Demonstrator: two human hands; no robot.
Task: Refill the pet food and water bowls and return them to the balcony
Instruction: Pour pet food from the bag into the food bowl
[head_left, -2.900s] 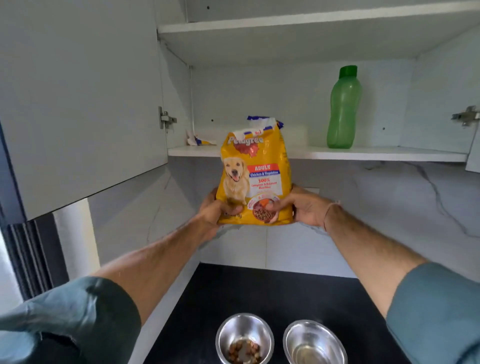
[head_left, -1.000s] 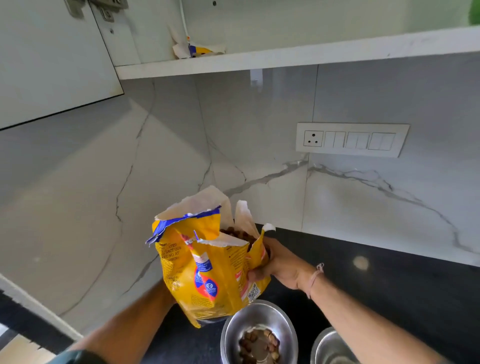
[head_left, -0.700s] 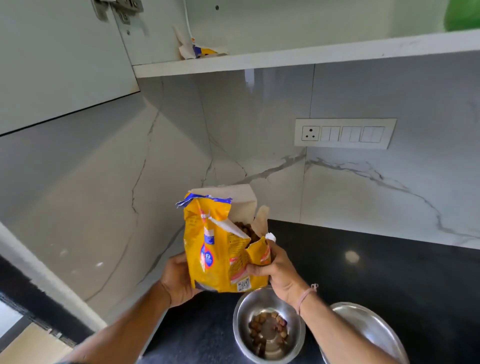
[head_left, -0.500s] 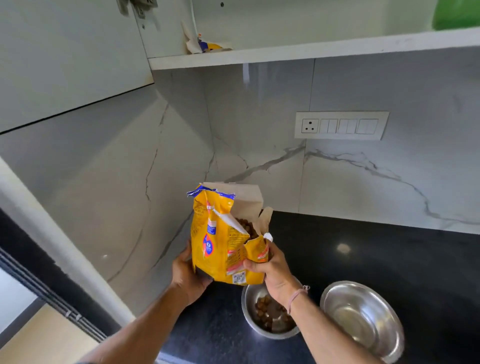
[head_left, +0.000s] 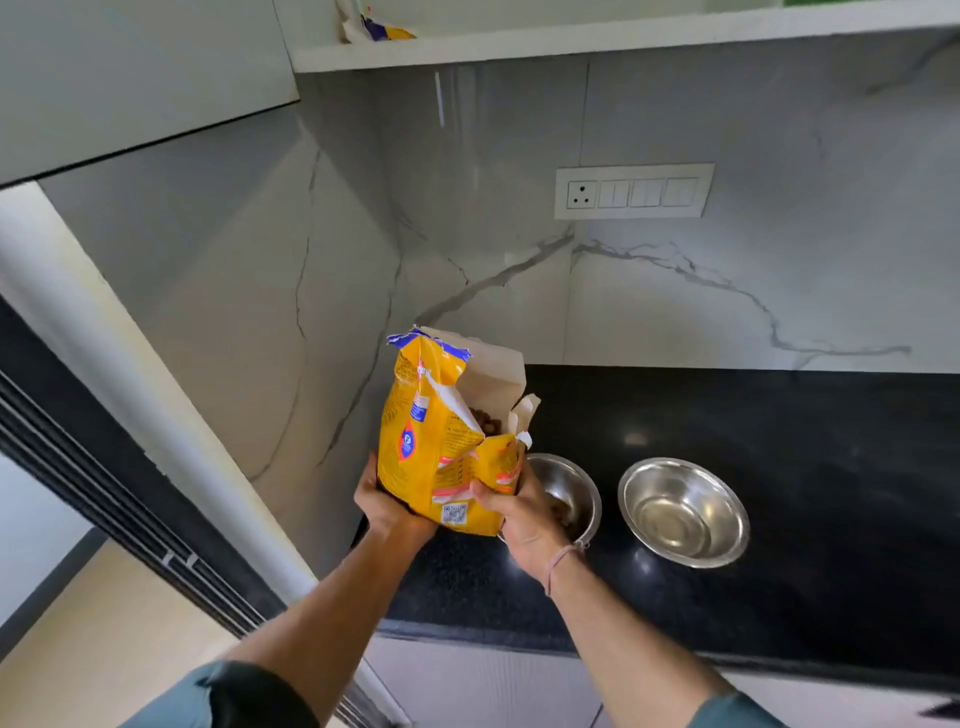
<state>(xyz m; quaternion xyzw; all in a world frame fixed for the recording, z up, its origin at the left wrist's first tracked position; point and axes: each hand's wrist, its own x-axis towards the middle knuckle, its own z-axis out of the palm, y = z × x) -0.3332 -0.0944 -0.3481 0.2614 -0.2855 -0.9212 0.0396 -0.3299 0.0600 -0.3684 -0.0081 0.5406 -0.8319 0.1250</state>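
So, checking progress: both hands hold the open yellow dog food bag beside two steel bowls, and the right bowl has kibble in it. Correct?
No. In the head view the right steel bowl holds no kibble; the kibble is in the left steel bowl. The left hand and right hand do hold the open dog food bag.

Soft daylight, glare spots on the countertop (head_left: 779, 467), wide-angle edge warping.
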